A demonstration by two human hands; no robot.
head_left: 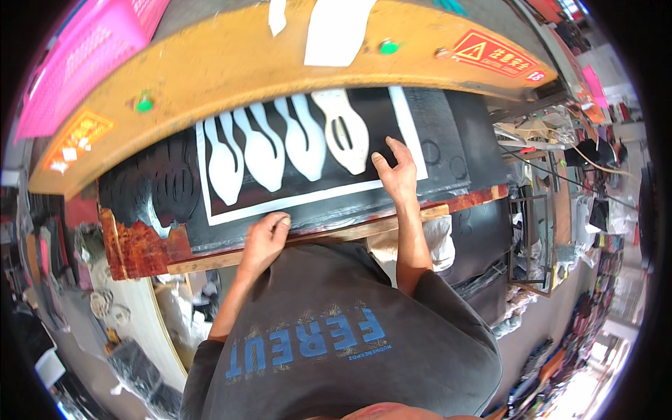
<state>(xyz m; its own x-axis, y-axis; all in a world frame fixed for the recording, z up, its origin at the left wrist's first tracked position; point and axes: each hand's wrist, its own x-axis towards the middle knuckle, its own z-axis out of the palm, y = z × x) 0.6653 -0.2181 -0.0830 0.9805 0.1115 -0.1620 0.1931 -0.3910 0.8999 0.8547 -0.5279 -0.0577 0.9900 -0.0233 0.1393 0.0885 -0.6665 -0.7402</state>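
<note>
Cluttered workshop floor surrounds a black cutting board [448,161] under a curved yellow machine head [231,63]. On it lies a white sheet [294,150] with long spoon-shaped cut-outs running away from the person. The left hand [264,238] presses loosely curled on the sheet's near edge, while the right hand [396,171], fingers spread flat, rests beside its right border, arm extended forward.

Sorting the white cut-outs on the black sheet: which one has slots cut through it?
The rightmost white cut-out, nearest the right hand. It has dark slits through its middle; the others to its left look solid white.
</note>
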